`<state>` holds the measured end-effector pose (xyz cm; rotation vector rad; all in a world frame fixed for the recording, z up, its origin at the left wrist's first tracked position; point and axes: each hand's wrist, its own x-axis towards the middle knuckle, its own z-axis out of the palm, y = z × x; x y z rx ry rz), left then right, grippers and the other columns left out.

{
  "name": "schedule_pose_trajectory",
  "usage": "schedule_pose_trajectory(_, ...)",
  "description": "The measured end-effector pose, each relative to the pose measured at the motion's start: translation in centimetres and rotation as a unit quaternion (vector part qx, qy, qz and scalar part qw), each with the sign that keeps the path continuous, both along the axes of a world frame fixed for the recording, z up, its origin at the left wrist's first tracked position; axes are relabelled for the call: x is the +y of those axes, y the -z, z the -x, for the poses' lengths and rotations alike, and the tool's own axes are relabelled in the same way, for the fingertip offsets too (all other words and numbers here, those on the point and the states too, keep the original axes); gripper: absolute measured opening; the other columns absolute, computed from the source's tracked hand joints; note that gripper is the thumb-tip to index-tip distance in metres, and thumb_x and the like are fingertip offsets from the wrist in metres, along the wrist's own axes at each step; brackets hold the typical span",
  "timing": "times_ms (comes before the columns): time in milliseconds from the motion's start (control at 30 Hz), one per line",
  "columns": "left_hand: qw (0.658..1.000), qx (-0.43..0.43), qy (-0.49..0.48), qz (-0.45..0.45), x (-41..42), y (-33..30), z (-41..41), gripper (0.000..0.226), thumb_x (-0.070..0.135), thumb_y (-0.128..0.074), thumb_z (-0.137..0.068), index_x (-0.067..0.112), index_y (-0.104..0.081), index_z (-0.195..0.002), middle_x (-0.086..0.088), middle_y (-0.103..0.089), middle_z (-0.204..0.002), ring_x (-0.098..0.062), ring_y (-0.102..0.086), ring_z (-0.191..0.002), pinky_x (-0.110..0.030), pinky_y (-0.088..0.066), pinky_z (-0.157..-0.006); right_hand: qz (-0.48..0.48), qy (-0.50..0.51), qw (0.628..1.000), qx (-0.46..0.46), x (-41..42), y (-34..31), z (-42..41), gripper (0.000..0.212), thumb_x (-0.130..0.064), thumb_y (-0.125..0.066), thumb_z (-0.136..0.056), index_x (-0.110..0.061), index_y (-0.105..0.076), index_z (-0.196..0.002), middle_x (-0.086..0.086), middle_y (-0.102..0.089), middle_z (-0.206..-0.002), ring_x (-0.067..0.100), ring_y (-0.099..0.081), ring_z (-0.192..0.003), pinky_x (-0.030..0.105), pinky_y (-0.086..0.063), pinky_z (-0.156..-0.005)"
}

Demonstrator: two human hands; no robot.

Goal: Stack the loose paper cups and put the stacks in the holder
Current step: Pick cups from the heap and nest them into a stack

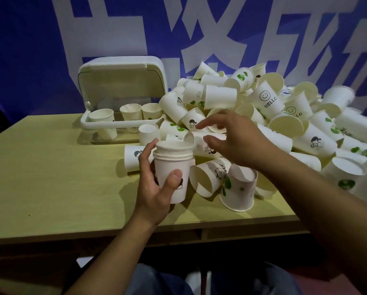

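Note:
My left hand grips a short stack of white paper cups, upright above the table's front middle. Just right of the stack, my right hand hovers over the pile of loose cups with fingers spread and nothing in them. The pile covers the right half of the table, cups lying on their sides, some printed with faces or green leaves. The white holder stands at the back left with its lid up. Three cup stacks sit inside it.
The yellow wooden table has bare surface at the left and front. A blue banner with white characters hangs behind. One upturned cup stands near the front edge, right of my left hand.

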<state>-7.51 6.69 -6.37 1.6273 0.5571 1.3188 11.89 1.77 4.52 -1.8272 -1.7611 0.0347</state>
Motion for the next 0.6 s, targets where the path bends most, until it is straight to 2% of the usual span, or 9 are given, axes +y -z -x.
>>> schedule_pose_trajectory(100, 1.000, -0.005, -0.008, 0.008, -0.1, 0.3, 0.0, 0.069, 0.046, -0.064, -0.073, 0.033, -0.033, -0.134, 0.012, -0.071, -0.109, -0.009, -0.071, -0.091, -0.020, -0.055, -0.069, 0.073, 0.007, 0.994, -0.079, 1.6, 0.1, -0.8, 0.051, -0.032, -0.072, -0.087, -0.040, -0.054, -0.134, 0.000, -0.052, -0.134, 0.018, -0.048, -0.120, 0.025, -0.039, -0.091)
schedule_pose_trajectory(200, 1.000, 0.007, -0.005, 0.014, -0.2, 0.4, 0.1, 0.071, 0.049, -0.065, -0.072, 0.037, -0.032, -0.134, 0.004, -0.069, -0.110, -0.010, -0.072, -0.092, -0.020, -0.055, -0.069, 0.141, -0.002, 0.986, -0.093, 2.5, 0.0, -0.7, 0.071, -0.027, -0.076, -0.083, -0.040, -0.042, -0.144, 0.000, -0.051, -0.137, 0.020, -0.052, -0.113, 0.032, -0.048, -0.090)
schedule_pose_trajectory(267, 1.000, 0.022, -0.002, 0.013, -0.3, 0.3, 0.1, 0.074, 0.051, -0.065, -0.072, 0.045, -0.031, -0.137, 0.013, -0.068, -0.117, -0.009, -0.070, -0.099, -0.021, -0.055, -0.074, 0.157, 0.000, 0.981, -0.112, 3.0, 0.1, -0.6, 0.076, -0.028, -0.076, -0.083, -0.041, -0.036, -0.147, -0.001, -0.054, -0.137, 0.021, -0.056, -0.109, 0.038, -0.053, -0.089)
schedule_pose_trajectory(333, 0.999, 0.038, -0.005, 0.002, -0.2, 0.3, 0.1, 0.076, 0.053, -0.064, -0.074, 0.052, -0.029, -0.141, 0.030, -0.060, -0.128, -0.005, -0.065, -0.112, -0.023, -0.056, -0.084, 0.164, 0.004, 0.977, -0.139, 3.4, 0.5, -0.4, 0.078, -0.033, -0.074, -0.084, -0.041, -0.031, -0.149, -0.001, -0.056, -0.136, 0.023, -0.056, -0.113, 0.042, -0.051, -0.092)
schedule_pose_trajectory(367, 0.999, 0.043, -0.003, -0.002, -0.2, 0.4, 0.1, 0.077, 0.053, -0.064, -0.074, 0.053, -0.029, -0.143, 0.030, -0.056, -0.133, -0.006, -0.062, -0.117, -0.026, -0.056, -0.089, 0.166, 0.006, 0.975, -0.147, 3.6, 0.7, -0.4, 0.080, -0.036, -0.074, -0.084, -0.041, -0.029, -0.150, -0.002, -0.056, -0.137, 0.024, -0.055, -0.117, 0.044, -0.048, -0.096)
schedule_pose_trajectory(467, 0.999, 0.051, 0.015, 0.000, -0.1, 0.5, 0.2, 0.076, 0.052, -0.065, -0.075, 0.051, -0.033, -0.144, 0.024, -0.055, -0.136, -0.007, -0.061, -0.120, -0.023, -0.053, -0.089, 0.137, 0.012, 0.979, -0.154, 4.1, 1.1, -0.4, 0.082, -0.043, -0.074, -0.082, -0.042, -0.027, -0.149, -0.002, -0.055, -0.137, 0.027, -0.050, -0.124, 0.051, -0.036, -0.105)
schedule_pose_trajectory(533, 0.998, 0.053, 0.019, 0.000, -0.1, 0.4, 0.1, 0.073, 0.052, -0.065, -0.075, 0.052, -0.035, -0.142, 0.025, -0.057, -0.133, -0.005, -0.062, -0.118, -0.019, -0.052, -0.087, 0.084, 0.011, 0.989, -0.121, 4.1, 1.0, -0.7, 0.081, -0.048, -0.073, -0.081, -0.043, -0.028, -0.148, 0.001, -0.055, -0.133, 0.027, -0.051, -0.120, 0.050, -0.040, -0.103)
schedule_pose_trajectory(600, 0.998, 0.051, 0.022, 0.005, -0.1, 0.3, 0.1, 0.068, 0.051, -0.066, -0.075, 0.055, -0.039, -0.138, 0.017, -0.060, -0.132, -0.010, -0.063, -0.116, -0.022, -0.053, -0.086, 0.017, -0.006, 0.998, -0.057, 3.8, 0.6, -0.9, 0.080, -0.049, -0.073, -0.080, -0.041, -0.032, -0.148, 0.005, -0.053, -0.130, 0.025, -0.052, -0.114, 0.042, -0.048, -0.096)
